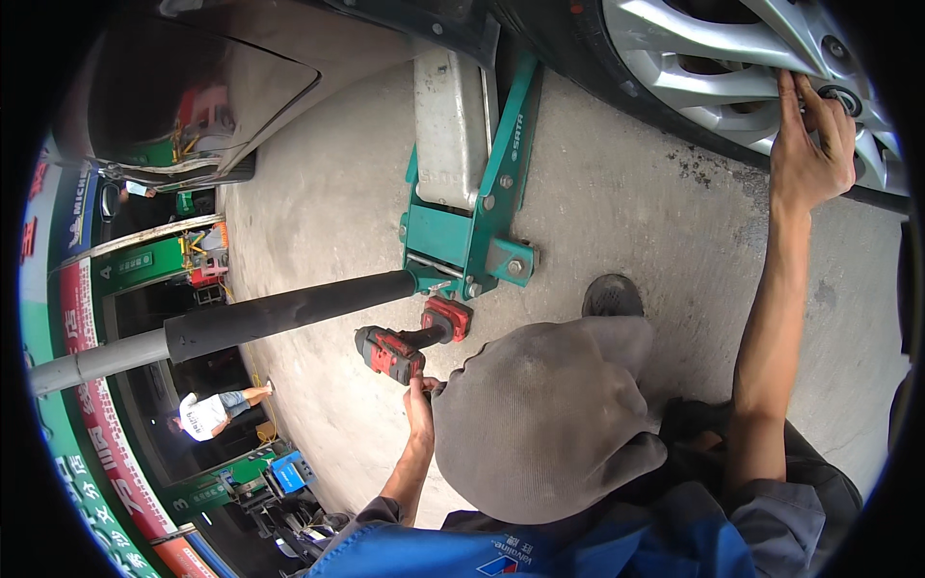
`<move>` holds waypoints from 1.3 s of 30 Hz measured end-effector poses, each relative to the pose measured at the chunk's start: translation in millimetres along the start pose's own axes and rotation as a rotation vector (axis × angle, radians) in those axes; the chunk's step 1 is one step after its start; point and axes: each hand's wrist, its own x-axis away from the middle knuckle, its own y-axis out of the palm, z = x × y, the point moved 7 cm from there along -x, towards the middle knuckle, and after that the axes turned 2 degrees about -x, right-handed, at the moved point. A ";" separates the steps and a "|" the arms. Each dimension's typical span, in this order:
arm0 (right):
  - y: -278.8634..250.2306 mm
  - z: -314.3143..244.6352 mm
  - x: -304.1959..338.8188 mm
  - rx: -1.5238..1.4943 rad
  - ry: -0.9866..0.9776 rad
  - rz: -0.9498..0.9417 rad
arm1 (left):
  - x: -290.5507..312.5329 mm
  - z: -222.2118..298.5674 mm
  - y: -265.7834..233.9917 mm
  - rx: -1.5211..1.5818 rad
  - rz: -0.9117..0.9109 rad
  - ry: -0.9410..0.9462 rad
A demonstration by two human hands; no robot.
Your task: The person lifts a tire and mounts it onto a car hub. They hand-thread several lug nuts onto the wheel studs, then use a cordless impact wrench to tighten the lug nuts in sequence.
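Observation:
My right hand (812, 152) reaches up to the silver alloy wheel (679, 72) at the upper right. Two of its fingers are stretched along a spoke, and the others bend beside a round dark-rimmed recess. Down by the left side of my knee, my left hand (420, 409) has its fingers closed at the end of a red and black cordless impact wrench (393, 353). The knee hides part of this grip. The wrench's battery end points toward the green floor jack (448, 234).
The jack's black-sleeved handle (289, 310) slants across to the left. My bent knee (540, 424) fills the lower middle, with a dark shoe (612, 295) beyond it. A dark car (173, 87) stands at upper left. A person (207, 414) is far left, near workshop bays.

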 end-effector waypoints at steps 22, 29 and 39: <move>5.1 10.9 11.8 -0.138 -0.002 -0.108 | -26.3 46.1 -22.9 0.068 0.089 -0.347; 15.5 35.4 36.6 -0.097 0.006 -0.222 | -14.0 38.6 -22.5 0.222 0.124 -0.282; 4.3 -24.9 -12.8 -0.109 0.211 -0.002 | 34.2 27.8 -8.9 -0.040 0.175 0.079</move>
